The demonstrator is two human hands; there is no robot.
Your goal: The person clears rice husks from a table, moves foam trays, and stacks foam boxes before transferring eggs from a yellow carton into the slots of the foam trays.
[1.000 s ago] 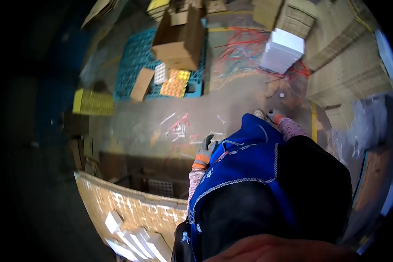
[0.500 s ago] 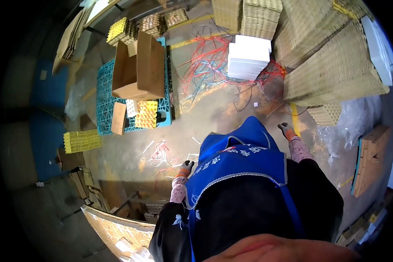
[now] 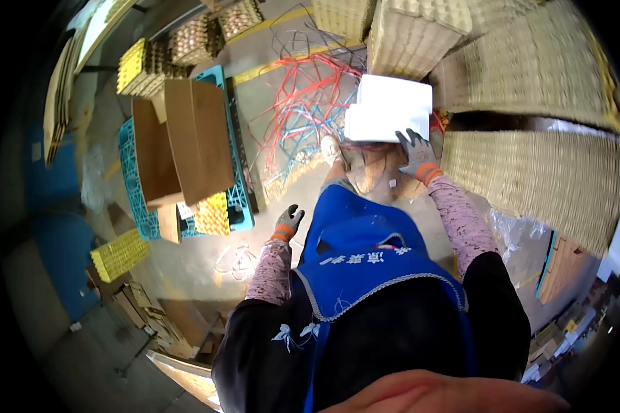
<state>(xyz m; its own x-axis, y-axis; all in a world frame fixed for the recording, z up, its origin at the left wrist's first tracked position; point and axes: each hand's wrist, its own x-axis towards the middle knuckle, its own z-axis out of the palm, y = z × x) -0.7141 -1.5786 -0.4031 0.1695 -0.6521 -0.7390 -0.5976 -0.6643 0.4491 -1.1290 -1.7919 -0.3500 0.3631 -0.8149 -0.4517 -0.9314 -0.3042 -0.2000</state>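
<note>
My right hand (image 3: 416,155), in a grey work glove with an orange cuff, reaches forward with its fingers spread. Its fingertips overlap the near right edge of a stack of white foam-like slabs (image 3: 390,109) on the floor. My left hand (image 3: 287,222), gloved the same way, hangs low beside the blue apron (image 3: 362,220). Nothing shows between its parted, slightly bent fingers. Close to the slabs, on their left, lies a tangle of red and blue strapping (image 3: 303,103). One of my shoes (image 3: 332,150) is planted just short of the stack.
Tall stacks of pulp egg trays (image 3: 530,179) line the right side. On the left, an open cardboard box (image 3: 203,144) and a yellow tray of eggs (image 3: 212,213) rest on a teal pallet (image 3: 132,179). Yellow trays (image 3: 119,259) stand farther left.
My body has moved forward, bringing the white stack closer. My right hand has gone from my side out to the stack's edge, its fingers spreading. A shoe has come into view.
</note>
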